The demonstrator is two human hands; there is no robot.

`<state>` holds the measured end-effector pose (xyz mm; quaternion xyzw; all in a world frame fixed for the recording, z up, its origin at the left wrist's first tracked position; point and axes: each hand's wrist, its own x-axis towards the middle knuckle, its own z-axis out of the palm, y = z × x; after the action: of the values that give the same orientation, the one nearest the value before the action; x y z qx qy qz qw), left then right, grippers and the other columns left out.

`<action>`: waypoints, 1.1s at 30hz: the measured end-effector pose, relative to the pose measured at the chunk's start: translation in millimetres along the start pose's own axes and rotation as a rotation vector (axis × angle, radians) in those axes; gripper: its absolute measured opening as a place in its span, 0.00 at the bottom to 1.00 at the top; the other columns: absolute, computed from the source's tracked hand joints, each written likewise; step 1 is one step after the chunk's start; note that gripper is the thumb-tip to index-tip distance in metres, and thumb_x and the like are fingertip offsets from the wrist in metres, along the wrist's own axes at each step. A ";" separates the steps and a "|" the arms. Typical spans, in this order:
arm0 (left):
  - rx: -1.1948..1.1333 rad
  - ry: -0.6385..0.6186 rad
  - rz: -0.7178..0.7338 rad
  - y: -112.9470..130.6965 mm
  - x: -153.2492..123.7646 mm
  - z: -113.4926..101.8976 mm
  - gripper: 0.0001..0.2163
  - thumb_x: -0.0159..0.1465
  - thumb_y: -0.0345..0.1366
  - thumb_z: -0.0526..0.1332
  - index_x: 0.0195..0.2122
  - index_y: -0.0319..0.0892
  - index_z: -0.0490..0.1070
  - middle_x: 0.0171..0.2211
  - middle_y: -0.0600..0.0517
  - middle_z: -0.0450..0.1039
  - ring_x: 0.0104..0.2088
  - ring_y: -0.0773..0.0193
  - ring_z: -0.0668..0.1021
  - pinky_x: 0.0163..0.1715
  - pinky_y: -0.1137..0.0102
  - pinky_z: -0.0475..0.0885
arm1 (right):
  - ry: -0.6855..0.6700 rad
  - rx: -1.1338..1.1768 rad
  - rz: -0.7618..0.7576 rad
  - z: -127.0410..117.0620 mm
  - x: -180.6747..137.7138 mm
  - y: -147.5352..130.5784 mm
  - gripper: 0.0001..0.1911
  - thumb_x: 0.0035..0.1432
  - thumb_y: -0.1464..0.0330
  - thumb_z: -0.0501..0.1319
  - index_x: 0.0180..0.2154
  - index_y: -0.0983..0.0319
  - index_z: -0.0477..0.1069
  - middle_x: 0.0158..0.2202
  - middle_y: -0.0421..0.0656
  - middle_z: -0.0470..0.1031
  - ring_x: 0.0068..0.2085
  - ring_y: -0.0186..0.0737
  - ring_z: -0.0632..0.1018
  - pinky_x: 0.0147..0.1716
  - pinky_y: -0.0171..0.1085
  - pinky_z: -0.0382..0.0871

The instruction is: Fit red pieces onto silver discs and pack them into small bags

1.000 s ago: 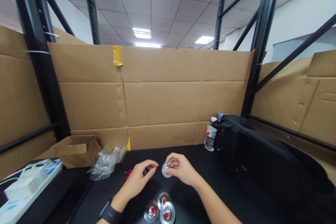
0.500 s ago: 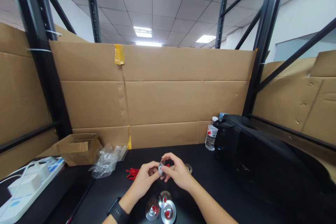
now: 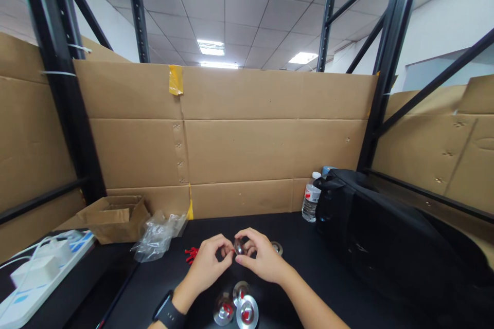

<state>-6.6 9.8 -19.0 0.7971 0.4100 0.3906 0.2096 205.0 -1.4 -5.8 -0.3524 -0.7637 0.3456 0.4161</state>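
Note:
My right hand [image 3: 259,253] holds a round shiny metal piece [image 3: 239,246], tilted on edge, between thumb and fingers. My left hand [image 3: 213,258] is closed in a pinch right beside it. A speck of red shows near the left fingertips, but what they hold is too small to make out. Below the hands, three similar round metal pieces [image 3: 247,313] with red in their middles stand close together on the black table. Another metal disc [image 3: 277,248] lies behind my right wrist. Left of my left hand is a small pile of red parts [image 3: 191,254], partly covered by the hand.
A clear plastic bag [image 3: 160,236] and an open cardboard box [image 3: 116,218] stand at the back left. In front of them is a white power strip [image 3: 46,277] with plugs and cables. A water bottle [image 3: 311,198] and a large black bag [image 3: 386,247] take up the right.
The metal piece has turned in my right hand, its bright face no longer toward me. My left fingers have come off its edge and drawn slightly left.

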 end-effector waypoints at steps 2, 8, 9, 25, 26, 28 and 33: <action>0.135 -0.019 0.012 -7.0 1.1 -17.2 0.06 0.60 0.33 0.59 0.31 0.43 0.76 0.29 0.50 0.75 0.32 0.61 0.76 0.35 0.70 0.68 | 0.035 -0.127 -0.015 -10.1 1.1 0.0 0.19 0.53 0.69 0.68 0.48 0.55 0.73 0.45 0.43 0.73 0.37 0.38 0.77 0.34 0.34 0.72; 0.327 -0.128 -0.110 -58.6 0.2 -70.7 0.11 0.61 0.37 0.59 0.36 0.43 0.81 0.35 0.48 0.79 0.36 0.59 0.78 0.39 0.69 0.69 | 0.044 -0.528 0.149 -61.8 -1.6 18.6 0.16 0.47 0.71 0.71 0.41 0.59 0.76 0.40 0.42 0.76 0.40 0.41 0.77 0.42 0.36 0.69; 0.336 -0.144 -0.126 -66.4 -0.7 -75.3 0.11 0.60 0.37 0.60 0.36 0.43 0.82 0.36 0.47 0.79 0.37 0.58 0.78 0.40 0.69 0.69 | 0.022 -0.572 0.201 -69.1 -2.9 23.9 0.16 0.46 0.70 0.72 0.40 0.60 0.77 0.40 0.43 0.77 0.41 0.42 0.77 0.42 0.35 0.68; 0.369 -0.179 -0.153 -86.9 -4.6 -72.0 0.10 0.59 0.34 0.60 0.36 0.43 0.81 0.36 0.48 0.80 0.37 0.59 0.79 0.40 0.70 0.69 | -0.168 -0.658 0.398 -87.8 -11.0 48.4 0.27 0.37 0.71 0.76 0.44 0.57 0.79 0.42 0.42 0.80 0.42 0.44 0.79 0.40 0.35 0.68; 0.373 -0.177 -0.148 -85.7 -4.5 -72.3 0.10 0.60 0.35 0.59 0.36 0.43 0.81 0.36 0.48 0.79 0.37 0.59 0.79 0.40 0.70 0.69 | -0.179 -0.672 0.402 -88.3 -11.0 47.1 0.28 0.36 0.71 0.76 0.44 0.57 0.79 0.42 0.42 0.80 0.43 0.45 0.79 0.41 0.35 0.68; 0.377 -0.168 -0.140 -83.0 -4.4 -72.5 0.11 0.62 0.37 0.58 0.36 0.43 0.81 0.36 0.48 0.79 0.36 0.59 0.78 0.40 0.69 0.69 | -0.165 -0.707 0.368 -85.3 -10.0 41.0 0.30 0.36 0.70 0.77 0.46 0.56 0.79 0.46 0.43 0.78 0.47 0.47 0.78 0.45 0.37 0.68; 0.354 -0.134 -0.109 -76.7 -3.7 -71.1 0.12 0.65 0.38 0.57 0.37 0.43 0.80 0.38 0.47 0.79 0.39 0.58 0.79 0.43 0.68 0.69 | -0.273 -0.579 0.150 -51.8 -7.6 11.4 0.31 0.40 0.62 0.77 0.49 0.53 0.77 0.49 0.43 0.75 0.49 0.47 0.76 0.49 0.38 0.68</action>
<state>-101.9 52.0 -27.7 0.8224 0.5000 0.2465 0.1140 256.5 10.4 3.3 -0.4616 -0.8510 0.1877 0.1659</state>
